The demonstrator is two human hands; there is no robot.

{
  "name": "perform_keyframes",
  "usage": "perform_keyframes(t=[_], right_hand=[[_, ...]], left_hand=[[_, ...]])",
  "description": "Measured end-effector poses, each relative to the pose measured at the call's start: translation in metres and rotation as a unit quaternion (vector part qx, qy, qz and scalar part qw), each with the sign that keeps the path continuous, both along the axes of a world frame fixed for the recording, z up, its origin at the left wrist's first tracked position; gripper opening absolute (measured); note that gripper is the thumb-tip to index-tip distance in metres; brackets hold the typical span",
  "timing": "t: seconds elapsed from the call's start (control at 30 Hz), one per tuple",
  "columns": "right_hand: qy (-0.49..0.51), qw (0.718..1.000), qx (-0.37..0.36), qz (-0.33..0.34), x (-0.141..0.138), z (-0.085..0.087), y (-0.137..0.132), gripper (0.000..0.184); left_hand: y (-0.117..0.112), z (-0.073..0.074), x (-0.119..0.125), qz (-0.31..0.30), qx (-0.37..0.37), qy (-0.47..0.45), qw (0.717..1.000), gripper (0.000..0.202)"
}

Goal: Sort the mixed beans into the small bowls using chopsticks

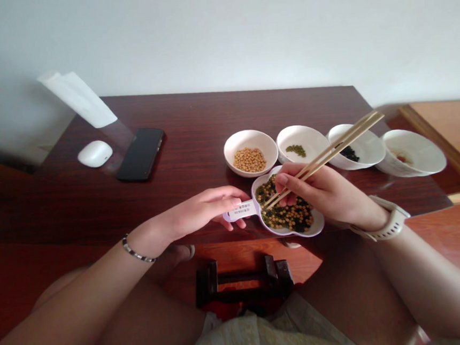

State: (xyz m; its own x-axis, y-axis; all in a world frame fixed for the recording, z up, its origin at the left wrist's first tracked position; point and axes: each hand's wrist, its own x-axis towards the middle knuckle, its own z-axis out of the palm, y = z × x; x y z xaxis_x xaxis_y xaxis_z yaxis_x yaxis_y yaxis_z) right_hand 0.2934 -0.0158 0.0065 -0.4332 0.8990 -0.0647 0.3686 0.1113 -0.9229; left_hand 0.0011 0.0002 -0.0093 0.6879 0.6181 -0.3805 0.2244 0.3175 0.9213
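My left hand (pixel 220 205) grips the labelled handle of a white tray with a lobed outline (pixel 319 226) at the table's near edge. Mixed yellow beans, green beans and dark pieces (pixel 288 215) fill the tray. A pair of chopsticks (pixel 340 145) is held in my right hand (pixel 315 186), tips down among the beans by the handle. Behind the tray, one white bowl (pixel 235 167) has yellow beans (pixel 249 160) and another bowl (pixel 313 135) has a few green beans (pixel 296 150). A third bowl (pixel 367 152) contains dark pieces (pixel 349 154), partly behind the chopsticks.
A fourth white bowl (pixel 425 152) at the right has something small and reddish inside. On the left of the dark table (pixel 185 122) lie a black phone (pixel 141 154), a white mouse (pixel 95 153) and a white upright object (pixel 81 99). A wall stands behind.
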Motion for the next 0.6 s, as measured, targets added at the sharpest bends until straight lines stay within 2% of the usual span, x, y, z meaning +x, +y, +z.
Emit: perform_keyframes(t=[0.23,0.37,0.47,0.6], right_hand=[[0.015,1.0,0.003,-0.007,-0.002,0.0,0.0,0.04],[0.056,0.998,-0.01,-0.028,0.0,0.001,0.0,0.04],[0.084,0.994,-0.014,-0.066,0.004,0.005,0.0,0.041],[0.12,0.98,-0.006,-0.158,0.012,0.01,0.001,0.039]], left_hand=[[-0.001,-0.001,-0.001,0.002,0.003,0.001,1.0,0.035],[-0.001,-0.002,-0.002,-0.001,0.001,0.001,1.0,0.035],[-0.001,-0.002,-0.003,-0.003,0.003,-0.001,1.0,0.034],[-0.002,-0.002,-0.005,-0.007,0.002,-0.003,1.0,0.034]])
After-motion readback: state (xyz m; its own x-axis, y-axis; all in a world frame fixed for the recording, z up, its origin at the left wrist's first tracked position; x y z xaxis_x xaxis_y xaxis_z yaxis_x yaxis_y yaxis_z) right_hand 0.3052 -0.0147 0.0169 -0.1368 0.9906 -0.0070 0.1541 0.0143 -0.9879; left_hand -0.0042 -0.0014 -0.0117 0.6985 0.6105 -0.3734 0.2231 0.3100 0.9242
